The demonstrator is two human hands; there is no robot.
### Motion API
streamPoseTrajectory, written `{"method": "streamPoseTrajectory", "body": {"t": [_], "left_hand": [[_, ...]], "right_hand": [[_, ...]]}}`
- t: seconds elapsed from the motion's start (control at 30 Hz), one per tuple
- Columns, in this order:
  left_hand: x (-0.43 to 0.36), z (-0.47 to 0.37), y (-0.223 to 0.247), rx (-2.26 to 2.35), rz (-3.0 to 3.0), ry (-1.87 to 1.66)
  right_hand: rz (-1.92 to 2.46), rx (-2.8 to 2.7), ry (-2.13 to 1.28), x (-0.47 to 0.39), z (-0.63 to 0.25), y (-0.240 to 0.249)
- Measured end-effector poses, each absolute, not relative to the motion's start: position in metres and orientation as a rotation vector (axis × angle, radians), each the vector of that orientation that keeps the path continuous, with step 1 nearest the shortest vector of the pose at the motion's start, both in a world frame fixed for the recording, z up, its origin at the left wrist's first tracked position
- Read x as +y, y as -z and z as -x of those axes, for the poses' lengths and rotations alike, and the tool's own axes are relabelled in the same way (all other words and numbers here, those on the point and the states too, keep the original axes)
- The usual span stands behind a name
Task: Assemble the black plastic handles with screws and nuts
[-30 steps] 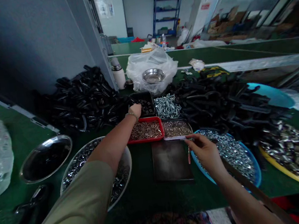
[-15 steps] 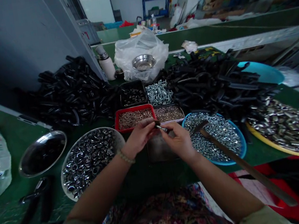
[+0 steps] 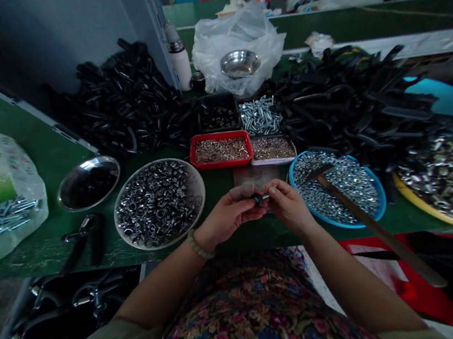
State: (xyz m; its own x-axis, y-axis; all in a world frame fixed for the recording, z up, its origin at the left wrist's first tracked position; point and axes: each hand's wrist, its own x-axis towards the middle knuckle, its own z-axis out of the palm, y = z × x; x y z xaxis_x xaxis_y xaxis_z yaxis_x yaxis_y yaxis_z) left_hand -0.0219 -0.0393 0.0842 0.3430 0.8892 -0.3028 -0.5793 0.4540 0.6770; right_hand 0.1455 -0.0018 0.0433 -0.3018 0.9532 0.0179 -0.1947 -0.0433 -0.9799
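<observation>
My left hand [image 3: 230, 214] is closed, pinching a small dark knob-like part [image 3: 258, 200] between thumb and fingers. My right hand [image 3: 290, 205] is closed as well, with its fingertips on a small silvery metal piece [image 3: 266, 197] that meets the dark part. The exact shape of both pieces is partly covered by my fingers. Both hands are held close together over the front of the green table, in front of the red tray [image 3: 222, 164] of small copper-coloured pins. To their left stands a round pale tray [image 3: 200, 187] of shiny metal rings.
A hammer [image 3: 367, 224] lies across the blue basin [image 3: 381, 193] of small metal parts. Black handles [image 3: 133, 98] are heaped at the back left, more at the right. Silvery screws [image 3: 261, 115] fill a tray behind. A yellow-rimmed basin [image 3: 436, 214] holds metal sleeves.
The view has tilted down and shifted left. Both hands have drawn nearer to my body, away from the trays, still holding the small pieces together.
</observation>
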Motion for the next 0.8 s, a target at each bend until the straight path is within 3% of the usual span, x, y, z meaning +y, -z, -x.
{"method": "streamPoseTrajectory", "body": {"t": [0.07,0.2,0.3,0.4,0.53,0.63,0.73,0.8], "left_hand": [[-0.047,0.020,-0.085,0.723,-0.462,-0.988],[-0.052,0.018,-0.075,0.811,-0.473,-1.024],[-0.054,0.021,-0.062,1.028,-0.842,-1.064],[-0.056,0.035,-0.057,1.232,-1.361,-0.994],[-0.047,0.082,-0.063,1.643,-1.836,-0.727],[-0.033,0.123,-0.068,2.092,-2.141,-0.332],[-0.021,0.146,-0.066,2.134,-2.279,0.048],[-0.014,0.150,-0.062,2.083,-2.323,0.118]], "right_hand": [[0.982,-1.207,-1.574,-0.006,-0.142,-0.038],[1.112,-1.289,-1.237,-0.011,-0.138,-0.033],[1.138,-1.528,-0.964,-0.021,-0.137,-0.037],[1.143,-1.821,-0.941,-0.035,-0.133,-0.042],[1.186,-1.676,-1.160,-0.041,-0.130,-0.043],[1.133,-1.541,-1.234,-0.037,-0.132,-0.041],[1.085,-1.544,-1.231,-0.034,-0.135,-0.039],[1.069,-1.547,-1.227,-0.034,-0.136,-0.037]]}}
